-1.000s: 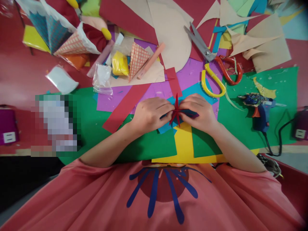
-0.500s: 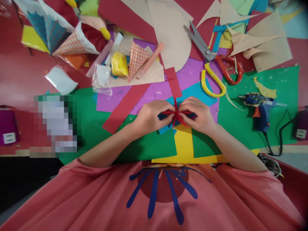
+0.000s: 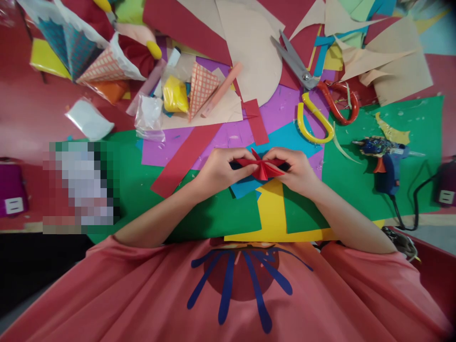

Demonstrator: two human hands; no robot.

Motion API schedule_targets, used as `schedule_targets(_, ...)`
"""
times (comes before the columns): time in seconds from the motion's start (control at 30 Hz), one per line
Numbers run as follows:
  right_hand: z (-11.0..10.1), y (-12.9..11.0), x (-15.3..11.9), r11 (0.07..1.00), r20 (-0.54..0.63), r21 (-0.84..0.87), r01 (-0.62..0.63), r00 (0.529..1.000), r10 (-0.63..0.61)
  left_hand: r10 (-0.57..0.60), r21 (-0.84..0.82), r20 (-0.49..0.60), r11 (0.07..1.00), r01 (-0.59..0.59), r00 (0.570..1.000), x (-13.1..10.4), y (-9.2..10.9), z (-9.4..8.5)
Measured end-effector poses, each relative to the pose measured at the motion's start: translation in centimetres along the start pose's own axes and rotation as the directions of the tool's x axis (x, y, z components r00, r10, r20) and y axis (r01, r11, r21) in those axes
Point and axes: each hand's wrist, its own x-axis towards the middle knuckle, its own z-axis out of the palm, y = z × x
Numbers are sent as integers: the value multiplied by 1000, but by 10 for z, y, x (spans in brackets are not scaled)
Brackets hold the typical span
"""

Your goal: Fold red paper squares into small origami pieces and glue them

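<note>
Between my two hands is a small piece of folded red paper [image 3: 262, 169], its pleats fanning out from a pinched middle. My left hand [image 3: 223, 167] pinches its left side between thumb and fingers. On the other side my right hand [image 3: 297, 170] grips it the same way; some fingers of both hands are hidden behind the paper. Beneath them lie a blue sheet [image 3: 242, 187], a yellow sheet [image 3: 272, 209] and a large green sheet [image 3: 210, 213]. A red strip [image 3: 185, 161] rests to the left of my hands, and a shorter red strip [image 3: 257, 123] lies just beyond them.
Scissors [image 3: 309, 85] with yellow and red handles lie open beyond my right hand. A blue glue gun [image 3: 386, 161] with its cord is at the right. Checked cones [image 3: 103, 66], a bag of yellow material [image 3: 175, 95] and beige paper scraps [image 3: 395, 66] cover the far side.
The red paper has turned in my fingers: its pleats, which stood up and down in thin points, now spread wider toward me. Both hands keep hold of it in nearly the same place.
</note>
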Motion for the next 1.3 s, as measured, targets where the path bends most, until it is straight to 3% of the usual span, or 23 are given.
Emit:
schedule_targets(0.2,-2,-1,2,933,-54,316,-173,978,199,-140,-240,-54,963,123,989,2,-1,-1)
schedule_targets(0.4,-1,-3,3,830,5,491,-265,953,302,-149,-274,-82,954,122,985,1,-3,1)
schedule_targets(0.53,7,-3,4,771,-48,570,-283,926,375,-131,-317,-80,943,100,988,0,-5,3)
schedule_targets(0.73,14,-1,6,743,-129,627,-234,909,395,-95,-316,-38,946,79,995,1,-4,7)
schedule_targets(0.97,14,-6,7,738,0,610,-288,931,364,-109,-204,-40,974,98,993,-1,-2,8)
schedule_targets(1.13,14,-9,9,758,26,556,-341,919,394,-99,-229,-28,969,91,995,-1,-5,9)
schedule_targets(1.3,15,-8,11,789,8,506,-348,917,400,-175,-270,-11,949,166,984,2,-4,9)
